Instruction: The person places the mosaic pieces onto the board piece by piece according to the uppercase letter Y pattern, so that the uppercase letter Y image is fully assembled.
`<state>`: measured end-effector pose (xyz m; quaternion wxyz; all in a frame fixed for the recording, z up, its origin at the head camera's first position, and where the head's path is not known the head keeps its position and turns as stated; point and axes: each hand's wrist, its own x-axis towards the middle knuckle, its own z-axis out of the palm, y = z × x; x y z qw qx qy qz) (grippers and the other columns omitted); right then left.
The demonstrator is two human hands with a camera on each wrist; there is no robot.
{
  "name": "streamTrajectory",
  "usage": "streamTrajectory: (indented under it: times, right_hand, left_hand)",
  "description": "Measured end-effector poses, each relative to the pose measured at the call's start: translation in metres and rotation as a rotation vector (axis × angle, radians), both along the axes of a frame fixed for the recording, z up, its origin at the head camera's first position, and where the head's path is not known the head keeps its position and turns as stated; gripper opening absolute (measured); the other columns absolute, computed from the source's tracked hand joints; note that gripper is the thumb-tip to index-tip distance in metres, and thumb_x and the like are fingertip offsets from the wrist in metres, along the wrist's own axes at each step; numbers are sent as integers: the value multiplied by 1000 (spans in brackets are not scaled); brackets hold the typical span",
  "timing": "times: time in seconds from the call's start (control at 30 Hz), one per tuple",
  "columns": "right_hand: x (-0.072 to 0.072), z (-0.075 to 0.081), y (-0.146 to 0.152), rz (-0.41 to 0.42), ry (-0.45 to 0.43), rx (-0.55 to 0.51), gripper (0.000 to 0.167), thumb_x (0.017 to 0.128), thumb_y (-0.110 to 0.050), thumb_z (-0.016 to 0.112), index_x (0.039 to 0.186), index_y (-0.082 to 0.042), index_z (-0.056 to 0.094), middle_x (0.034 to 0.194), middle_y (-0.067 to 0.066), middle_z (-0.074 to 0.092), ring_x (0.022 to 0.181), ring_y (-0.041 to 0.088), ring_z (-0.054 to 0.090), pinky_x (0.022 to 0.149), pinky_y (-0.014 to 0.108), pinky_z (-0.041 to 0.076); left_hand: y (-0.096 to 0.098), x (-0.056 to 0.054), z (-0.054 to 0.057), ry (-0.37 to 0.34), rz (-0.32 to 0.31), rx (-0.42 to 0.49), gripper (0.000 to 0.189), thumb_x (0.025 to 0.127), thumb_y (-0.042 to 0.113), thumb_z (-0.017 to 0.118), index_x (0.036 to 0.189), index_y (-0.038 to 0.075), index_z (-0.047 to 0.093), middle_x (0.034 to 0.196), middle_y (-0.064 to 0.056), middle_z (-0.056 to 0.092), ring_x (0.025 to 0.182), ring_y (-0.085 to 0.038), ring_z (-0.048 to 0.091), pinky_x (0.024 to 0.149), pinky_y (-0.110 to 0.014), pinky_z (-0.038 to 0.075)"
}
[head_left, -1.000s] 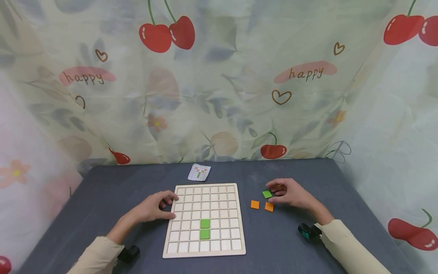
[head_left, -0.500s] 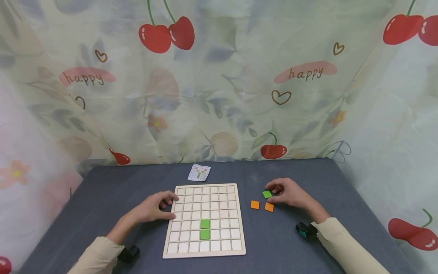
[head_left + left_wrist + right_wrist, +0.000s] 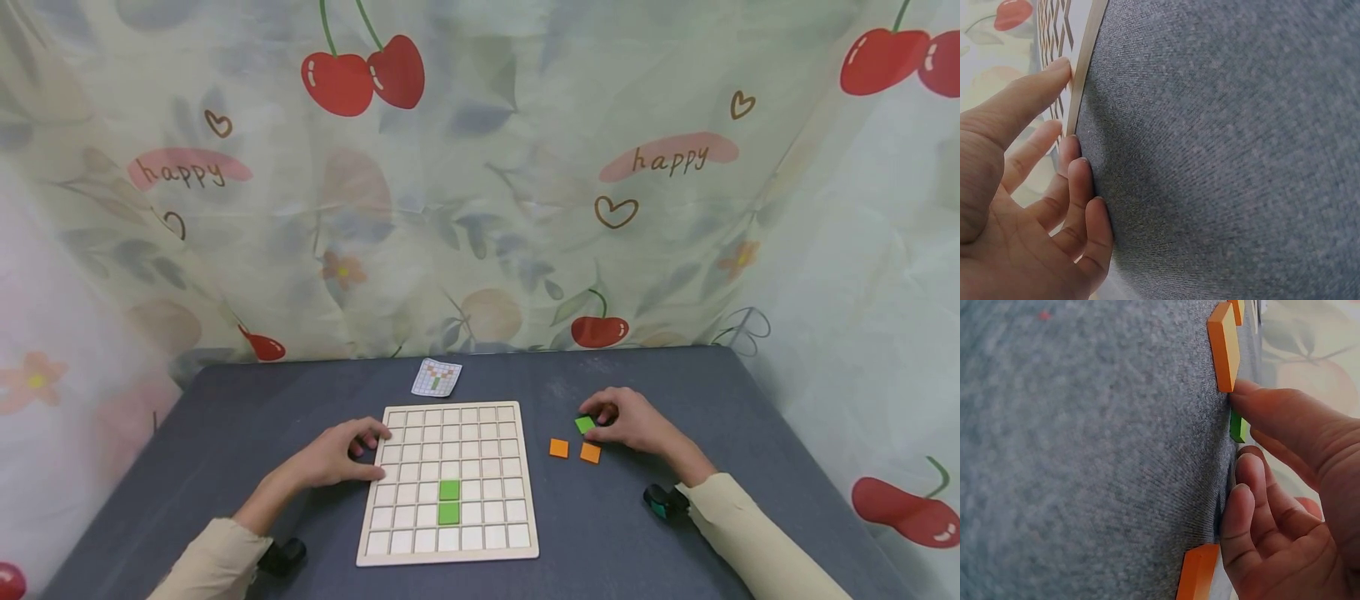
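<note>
Pinching the loose green tile (image 3: 583, 426) right of the grid board (image 3: 448, 558), my right hand (image 3: 628, 422) could knock the orange tile (image 3: 590, 453) crowding its thumb; my left hand (image 3: 334, 454), loose-fingered, touches the board.

A strip of bare, dark, cloth-covered bench (image 3: 538, 425) opens between the pale wooden gridded board (image 3: 471, 454) and the flat square orange tiles (image 3: 558, 448); the left hand (image 3: 336, 452) bars the board's left edge.

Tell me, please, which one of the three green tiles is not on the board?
The green tile at the right hand, right of the board; the other two green tiles sit in its neighbouring cells.
</note>
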<state>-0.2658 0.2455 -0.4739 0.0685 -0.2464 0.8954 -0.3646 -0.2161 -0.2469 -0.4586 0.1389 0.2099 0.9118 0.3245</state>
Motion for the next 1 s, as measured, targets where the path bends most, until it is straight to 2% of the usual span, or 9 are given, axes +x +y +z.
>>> streamTrajectory:
  times: [0.23, 0.47, 1.0]
  right_hand:
    - [0, 2, -2, -9, -6, 19, 25, 86, -9, 83, 109, -3, 76, 92, 4, 63, 77, 17, 57, 66, 33, 48]
    - [-1, 1, -2, -6, -8, 38, 23, 87, -10, 82, 108, -5, 77, 92, 1, 63, 78, 16, 57, 70, 34, 48]
    - [0, -3, 4, 45, 49, -1, 22, 88, -17, 83, 107, -8, 76, 91, -1, 65, 77, 13, 58, 70, 32, 49]
  left_hand:
    - [0, -1, -1, 5, -2, -7, 49, 85, 26, 86, 125, 9, 63, 102, -3, 55, 89, -22, 53, 81, -45, 45]
    - [0, -1, -1, 6, -3, -10, 50, 85, 26, 86, 125, 8, 63, 102, -3, 55, 90, -22, 53, 81, -45, 45]
    - [1, 1, 1, 12, 4, -9, 49, 85, 25, 86, 125, 7, 63, 103, -4, 56, 90, -23, 54, 81, -46, 45]
